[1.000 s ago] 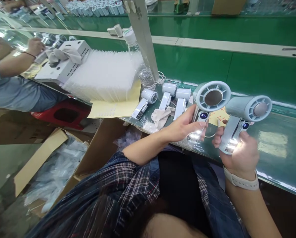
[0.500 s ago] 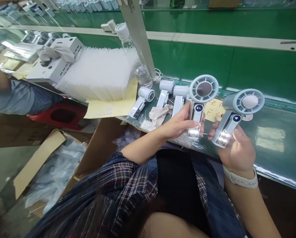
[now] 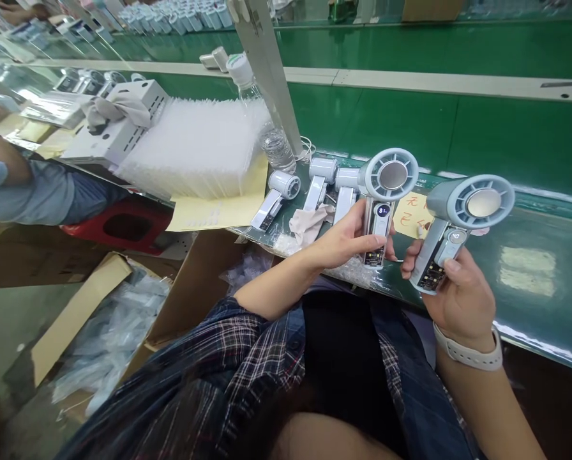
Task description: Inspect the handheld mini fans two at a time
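Observation:
My left hand (image 3: 350, 239) is closed round the handle of a light-blue handheld fan (image 3: 392, 176), its thumb on the front below a lit display reading 81. Another handheld fan (image 3: 472, 199) is gripped in my right hand (image 3: 461, 287), my thumb pressing the front of its handle below a dim round display. Both fans are tilted up with their round metal centres towards me. Dark circuitry with small yellow squares shows at the bottom of each handle. Beyond my left hand, a fan (image 3: 346, 191), another fan (image 3: 319, 182) and a third fan (image 3: 276, 195) lie on the bench.
A grey cloth (image 3: 309, 223) lies by the fans. A water bottle (image 3: 276, 147) stands against a metal post (image 3: 269, 70), beside a stack of white sheets (image 3: 200, 137). A note (image 3: 405, 217) with red writing lies behind. A cardboard box (image 3: 185, 287) sits below; a co-worker's arm (image 3: 8, 160) is at left.
Bright white light at the bottom of both handles has gone out, leaving circuitry visible. The right fan's display has dimmed, and my right thumb has shifted inward onto its handle.

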A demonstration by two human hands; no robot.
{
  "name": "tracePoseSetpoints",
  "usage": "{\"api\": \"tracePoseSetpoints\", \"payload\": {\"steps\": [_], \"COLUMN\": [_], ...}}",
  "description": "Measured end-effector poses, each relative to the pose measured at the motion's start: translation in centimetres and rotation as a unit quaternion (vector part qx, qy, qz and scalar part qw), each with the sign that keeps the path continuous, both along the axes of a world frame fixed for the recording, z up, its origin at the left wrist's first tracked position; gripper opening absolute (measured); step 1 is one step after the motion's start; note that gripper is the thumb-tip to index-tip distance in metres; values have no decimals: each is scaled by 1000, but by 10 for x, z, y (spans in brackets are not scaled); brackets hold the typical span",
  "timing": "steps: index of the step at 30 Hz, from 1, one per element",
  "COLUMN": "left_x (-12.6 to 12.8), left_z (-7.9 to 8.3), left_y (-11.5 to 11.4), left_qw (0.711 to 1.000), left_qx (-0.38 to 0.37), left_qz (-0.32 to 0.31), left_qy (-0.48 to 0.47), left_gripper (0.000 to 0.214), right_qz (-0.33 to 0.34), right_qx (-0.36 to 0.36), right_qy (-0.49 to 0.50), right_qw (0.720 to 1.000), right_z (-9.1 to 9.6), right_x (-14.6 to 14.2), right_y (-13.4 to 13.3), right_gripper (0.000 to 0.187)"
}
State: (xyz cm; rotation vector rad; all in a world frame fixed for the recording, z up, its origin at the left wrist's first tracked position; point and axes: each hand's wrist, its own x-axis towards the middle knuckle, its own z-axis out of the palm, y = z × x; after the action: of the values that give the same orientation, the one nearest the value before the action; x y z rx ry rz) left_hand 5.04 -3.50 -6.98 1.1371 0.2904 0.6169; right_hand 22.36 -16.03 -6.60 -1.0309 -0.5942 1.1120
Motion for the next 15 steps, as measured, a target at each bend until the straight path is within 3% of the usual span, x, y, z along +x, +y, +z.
{"api": "tracePoseSetpoints", "payload": {"steps": [6,10,15], "left_x": [1,0,0], "left_z": [-3,4,14], "left_y": [0,-2,-5], "left_qw": [1000,1000,997], "left_qx": [-3,1,-24], "left_qz": [9,-1,33], "left_qy": [13,31,62], "left_gripper": [63,65,78], "right_qz": [-7,-30,-44], "right_qx": [-23,-43,-20], "right_qy": [4,-5,-7], "right_qw": [1000,999,999], "right_z": [2,1,-3], "right_x": [-1,-1,0], "right_y": [-2,-3,1], "right_gripper": [32,35,47]}}
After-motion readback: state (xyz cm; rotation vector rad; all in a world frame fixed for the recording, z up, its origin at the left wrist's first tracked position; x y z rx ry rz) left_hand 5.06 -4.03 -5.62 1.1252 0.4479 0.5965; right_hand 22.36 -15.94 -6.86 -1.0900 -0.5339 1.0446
